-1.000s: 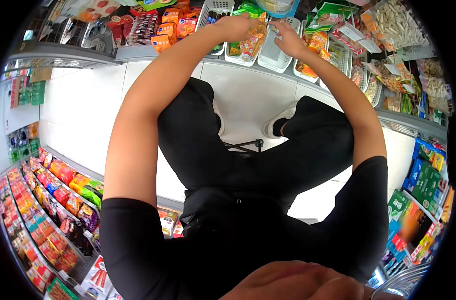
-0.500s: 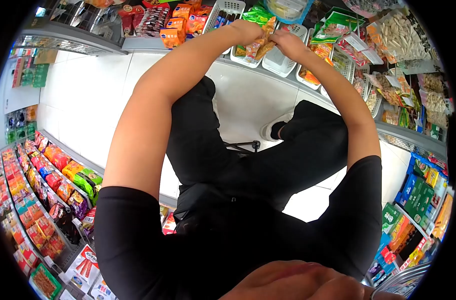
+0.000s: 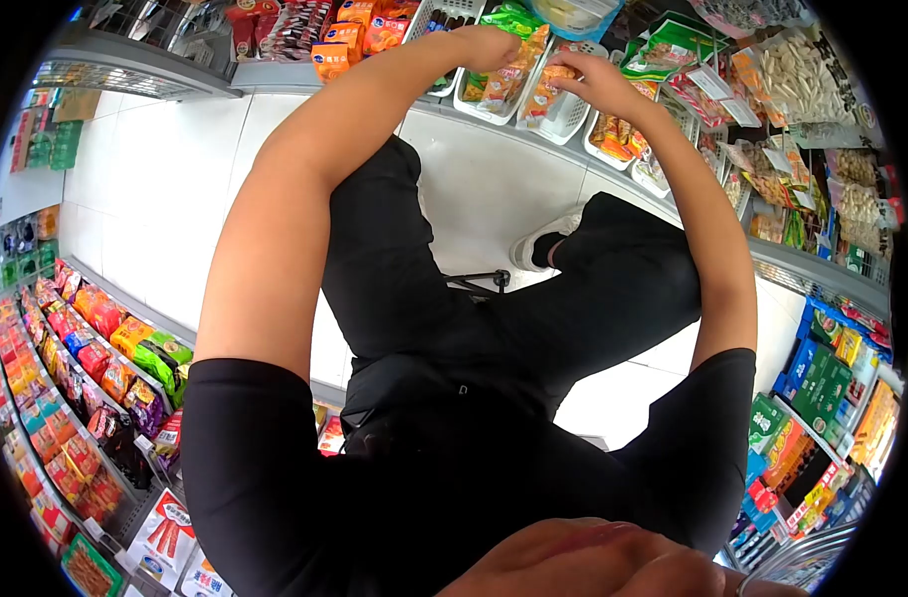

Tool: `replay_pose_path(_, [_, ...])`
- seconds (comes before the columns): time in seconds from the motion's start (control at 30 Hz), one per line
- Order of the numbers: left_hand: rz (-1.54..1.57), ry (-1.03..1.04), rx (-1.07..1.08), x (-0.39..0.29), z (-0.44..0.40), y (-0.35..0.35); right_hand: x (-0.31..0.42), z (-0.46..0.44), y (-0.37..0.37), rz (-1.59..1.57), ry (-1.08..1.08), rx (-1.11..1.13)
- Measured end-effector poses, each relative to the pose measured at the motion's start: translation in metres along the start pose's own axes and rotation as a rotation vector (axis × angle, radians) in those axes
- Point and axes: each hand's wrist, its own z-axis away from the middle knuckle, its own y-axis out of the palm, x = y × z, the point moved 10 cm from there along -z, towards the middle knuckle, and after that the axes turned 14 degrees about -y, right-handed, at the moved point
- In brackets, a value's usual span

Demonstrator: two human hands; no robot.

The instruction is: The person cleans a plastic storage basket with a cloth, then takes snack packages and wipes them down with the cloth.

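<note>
My left hand (image 3: pixel 487 48) is closed at the upper edge of an orange snack packet (image 3: pixel 518 72), which stands among others in a white plastic basket (image 3: pixel 491 115). Part of its grip is hidden behind the knuckles. My right hand (image 3: pixel 603 84) pinches another orange snack packet (image 3: pixel 541 99) by its top. That packet hangs upright at the left side of the neighbouring white basket (image 3: pixel 567 123). A green packet (image 3: pixel 514 18) lies behind my left hand.
Orange snack bags (image 3: pixel 336 50) stand left of the baskets. Another basket of orange packets (image 3: pixel 613 137) is to the right, beside hanging bags of seeds (image 3: pixel 797 80). Shelves of colourful snack packs (image 3: pixel 105 328) line the left. My shoe (image 3: pixel 533 249) rests on the tiled floor.
My right hand has drawn apart from my left, with an orange snack packet now in the right-hand basket. My left hand stays near the left basket. The view has shifted slightly.
</note>
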Motion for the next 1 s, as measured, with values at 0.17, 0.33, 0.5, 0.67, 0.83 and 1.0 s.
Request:
replay_pose_path(0.17, [0.241, 0.052, 0.003, 0.002, -0.003, -0.008, -0.018, 0.005, 0.011, -0.18, 0.148, -0.048])
replay_pose_path(0.33, [0.5, 0.039, 0.107, 0.005, -0.005, -0.003, -0.017, -0.002, 0.015, -0.453, 0.238, -0.206])
replay_pose_path(0.5, [0.729, 0.051, 0.166, 0.0, -0.005, -0.005, -0.009, -0.004, 0.022, -0.402, 0.33, -0.164])
replay_pose_path(0.67, [0.767, 0.053, 0.297, -0.012, 0.0, 0.001, -0.02, 0.0, 0.03, -0.448, 0.318, -0.172])
replay_pose_path(0.83, [0.619, -0.024, 0.343, -0.012, -0.001, 0.019, -0.048, 0.015, 0.049, -0.499, 0.393, -0.084])
replay_pose_path(1.0, [0.408, -0.038, 0.286, -0.002, 0.01, 0.011, -0.092, 0.041, 0.042, -0.302, 0.485, -0.077])
